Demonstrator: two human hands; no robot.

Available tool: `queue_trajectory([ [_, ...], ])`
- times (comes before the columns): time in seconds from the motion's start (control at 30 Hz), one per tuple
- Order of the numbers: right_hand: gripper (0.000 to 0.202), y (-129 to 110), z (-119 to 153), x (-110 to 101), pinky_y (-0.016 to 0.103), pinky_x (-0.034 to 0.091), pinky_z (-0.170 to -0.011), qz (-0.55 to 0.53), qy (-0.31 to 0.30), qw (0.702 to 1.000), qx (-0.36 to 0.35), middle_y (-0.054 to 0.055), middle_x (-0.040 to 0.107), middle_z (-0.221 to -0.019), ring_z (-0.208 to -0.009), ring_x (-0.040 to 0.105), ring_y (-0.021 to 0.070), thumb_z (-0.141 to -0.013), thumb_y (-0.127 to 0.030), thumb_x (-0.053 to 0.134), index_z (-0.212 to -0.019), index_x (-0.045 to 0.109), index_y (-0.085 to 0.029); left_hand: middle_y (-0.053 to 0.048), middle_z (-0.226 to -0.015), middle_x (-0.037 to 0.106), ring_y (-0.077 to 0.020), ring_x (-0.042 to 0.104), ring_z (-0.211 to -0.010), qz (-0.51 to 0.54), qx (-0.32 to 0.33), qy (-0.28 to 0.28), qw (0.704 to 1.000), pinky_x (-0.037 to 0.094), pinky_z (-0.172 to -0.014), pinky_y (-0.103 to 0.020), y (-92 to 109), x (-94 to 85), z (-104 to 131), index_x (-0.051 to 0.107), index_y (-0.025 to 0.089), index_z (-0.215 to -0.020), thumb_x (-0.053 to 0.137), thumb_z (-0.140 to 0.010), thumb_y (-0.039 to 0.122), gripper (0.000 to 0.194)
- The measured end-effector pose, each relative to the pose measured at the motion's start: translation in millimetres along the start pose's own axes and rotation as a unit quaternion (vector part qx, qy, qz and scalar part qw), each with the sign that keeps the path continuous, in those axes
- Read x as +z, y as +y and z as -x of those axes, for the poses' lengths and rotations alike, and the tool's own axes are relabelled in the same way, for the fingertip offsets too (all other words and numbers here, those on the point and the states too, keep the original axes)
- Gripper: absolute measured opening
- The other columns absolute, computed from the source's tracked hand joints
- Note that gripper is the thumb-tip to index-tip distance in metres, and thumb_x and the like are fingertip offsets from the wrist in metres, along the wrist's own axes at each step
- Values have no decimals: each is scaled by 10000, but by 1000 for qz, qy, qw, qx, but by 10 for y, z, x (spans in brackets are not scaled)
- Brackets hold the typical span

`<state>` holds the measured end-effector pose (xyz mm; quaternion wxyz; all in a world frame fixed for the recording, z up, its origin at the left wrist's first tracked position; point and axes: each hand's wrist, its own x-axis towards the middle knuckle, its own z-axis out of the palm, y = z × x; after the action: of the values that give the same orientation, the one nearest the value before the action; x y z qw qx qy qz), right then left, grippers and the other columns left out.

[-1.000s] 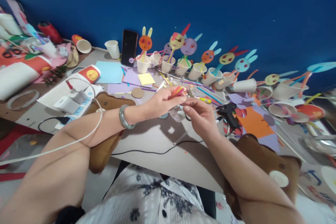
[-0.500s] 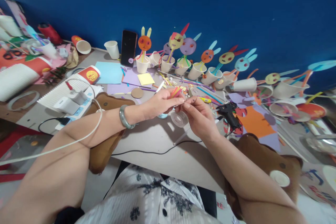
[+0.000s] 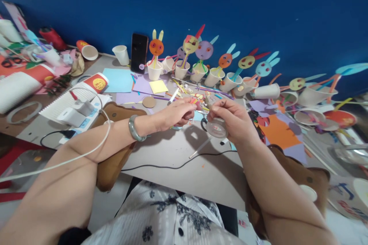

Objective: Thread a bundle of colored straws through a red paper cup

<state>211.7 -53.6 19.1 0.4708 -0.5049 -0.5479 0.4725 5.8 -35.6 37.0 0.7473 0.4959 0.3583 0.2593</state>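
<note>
My left hand [image 3: 177,115], with a jade-like bangle [image 3: 135,128] at its wrist, is above the middle of the table. Its fingers are curled, and a pink and orange bit of the coloured strips [image 3: 196,102] shows past the fingertips; the rest is hidden by the hand. To the right, my right hand [image 3: 234,120] pinches a clear ring that looks like a roll of tape [image 3: 217,129]. A gap separates the hands. Under them lie paper scraps [image 3: 198,95], and a dark loop [image 3: 204,124] shows beside the right fingers.
Paper cups [image 3: 155,71] with rabbit-faced figures [image 3: 156,47] line the blue wall. A phone [image 3: 139,51] leans there. Sheets of blue paper [image 3: 117,80] and orange paper [image 3: 281,132] lie about. A black cable [image 3: 175,167] crosses the front; a power strip [image 3: 83,122] is at left.
My hands have drawn apart. The right hand has moved right with the clear ring, and the left hand has turned palm down, hiding most of the strips.
</note>
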Motion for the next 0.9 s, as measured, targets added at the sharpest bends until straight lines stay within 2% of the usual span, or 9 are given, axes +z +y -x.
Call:
queue_trajectory([
  [0.17,137,-22,-7,-23,283,473,-566,53,4,998,-34,-20,660,-624,-549,581,134,-824,-320,749,-796,662,-218,94,-608,391,-33,243,-387,-1,-28,-38,999,157,-410,-166,-35,25,12,429,209,-897,349,-1022,178,152],
  [0.33,86,-62,6,1,282,519,-588,84,-4,995,-54,-15,686,-653,-583,631,139,-802,-278,753,-825,702,-212,85,-643,401,-27,306,-458,-7,7,-98,995,232,-456,-152,-104,35,37,525,150,-923,427,-1044,192,161],
  [0.47,86,-81,12,-4,286,558,-616,107,-9,992,-72,-8,699,-687,-610,659,143,-796,-279,762,-803,709,-213,77,-658,415,-29,344,-483,-16,9,-141,990,282,-481,-164,-120,26,43,591,125,-950,487,-1049,254,193],
  [0.73,115,-114,76,12,297,568,-650,118,-27,990,-76,12,721,-722,-640,665,148,-810,-308,769,-825,727,-203,15,-719,626,-46,497,-509,-93,41,-144,984,391,-514,-186,-123,-31,32,628,131,-983,524,-1031,325,226],
  [0.9,144,-120,96,28,302,565,-625,126,-35,988,-83,14,723,-703,-640,669,157,-819,-344,779,-815,724,-210,10,-698,639,-40,454,-483,-98,50,-141,984,336,-498,-188,-124,-29,37,642,122,-983,536,-1030,350,255],
])
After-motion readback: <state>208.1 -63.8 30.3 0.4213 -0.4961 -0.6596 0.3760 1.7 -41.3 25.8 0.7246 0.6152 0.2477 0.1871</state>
